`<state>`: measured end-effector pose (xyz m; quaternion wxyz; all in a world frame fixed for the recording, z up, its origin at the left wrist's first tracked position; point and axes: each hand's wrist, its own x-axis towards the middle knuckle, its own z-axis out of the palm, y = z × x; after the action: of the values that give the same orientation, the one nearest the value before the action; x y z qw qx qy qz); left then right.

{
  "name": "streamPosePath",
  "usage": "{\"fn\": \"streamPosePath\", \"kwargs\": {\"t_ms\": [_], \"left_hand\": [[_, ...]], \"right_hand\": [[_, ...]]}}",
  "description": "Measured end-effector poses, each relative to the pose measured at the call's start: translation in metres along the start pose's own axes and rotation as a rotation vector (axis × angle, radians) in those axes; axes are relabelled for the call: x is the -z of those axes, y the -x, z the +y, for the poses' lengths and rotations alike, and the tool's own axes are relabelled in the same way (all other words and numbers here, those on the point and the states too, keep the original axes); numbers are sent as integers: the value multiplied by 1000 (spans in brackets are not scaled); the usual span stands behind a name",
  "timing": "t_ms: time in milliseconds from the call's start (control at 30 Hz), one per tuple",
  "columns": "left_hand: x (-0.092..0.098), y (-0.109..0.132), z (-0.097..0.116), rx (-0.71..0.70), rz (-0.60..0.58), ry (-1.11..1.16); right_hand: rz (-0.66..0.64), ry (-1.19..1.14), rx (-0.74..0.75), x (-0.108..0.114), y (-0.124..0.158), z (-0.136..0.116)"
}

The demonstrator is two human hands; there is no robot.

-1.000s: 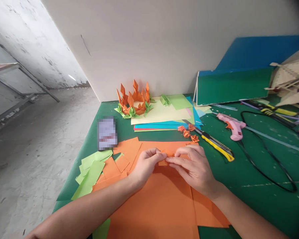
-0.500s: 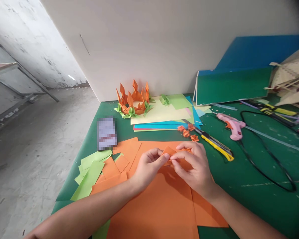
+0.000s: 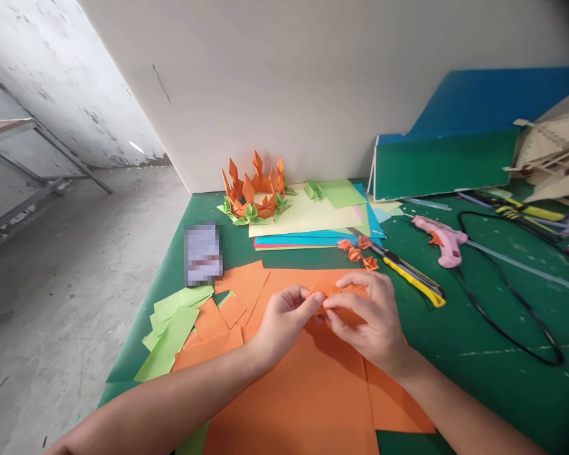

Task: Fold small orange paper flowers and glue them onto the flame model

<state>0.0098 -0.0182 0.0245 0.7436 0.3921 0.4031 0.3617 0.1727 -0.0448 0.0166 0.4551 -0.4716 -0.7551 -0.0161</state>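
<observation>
Between my two hands is a small folded piece of orange paper (image 3: pixel 323 287), held above large orange sheets (image 3: pixel 294 392). My left hand (image 3: pixel 287 319) pinches it from the left, thumb on top. From the right, the thumb and fingertips of my right hand (image 3: pixel 367 316) close on its edge. The paper's lower side is hidden by my fingers. Just beyond my right hand lie several small folded orange paper pieces (image 3: pixel 355 254). A crown of folded orange paper (image 3: pixel 249 189) with green paper leaves stands at the back.
A yellow utility knife (image 3: pixel 415 281) lies to the right, its blade toward the coloured paper stack (image 3: pixel 308 218). Beyond it sit a pink glue gun (image 3: pixel 440 240) and its black cord. Green paper strips (image 3: pixel 168 347) and a blurred-out small box (image 3: pixel 203 254) are on the left.
Both hands stay in nearly the same place, still pinching the orange paper. My fingertips have shifted very slightly. Everything else on the table is unmoved.
</observation>
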Motion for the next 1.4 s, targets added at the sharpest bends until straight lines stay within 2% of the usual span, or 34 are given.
{"fn": "streamPosePath", "kwargs": {"t_ms": [167,333,567,867,1100,1300,1400], "left_hand": [[-2,0,1,15,11,55],[1,-1,-1,-11,-2,-24],[3,-1,-4,-56,-23,-171],[4,-4,-8,-78,-31,-155],[7,-5,-12,-104,-25,-226],[10,-7,-12,-237,23,-440],[8,-6,-13,-171,-12,-327]], "right_hand": [[-37,11,-17,1,-1,1],[-70,-29,-78,1,0,3],[-86,-180,-218,2,0,6],[-141,-497,-489,-4,6,14],[-157,-556,-522,-4,8,13],[-160,-639,-581,-2,6,9],[-171,-778,-700,-3,5,10]]}}
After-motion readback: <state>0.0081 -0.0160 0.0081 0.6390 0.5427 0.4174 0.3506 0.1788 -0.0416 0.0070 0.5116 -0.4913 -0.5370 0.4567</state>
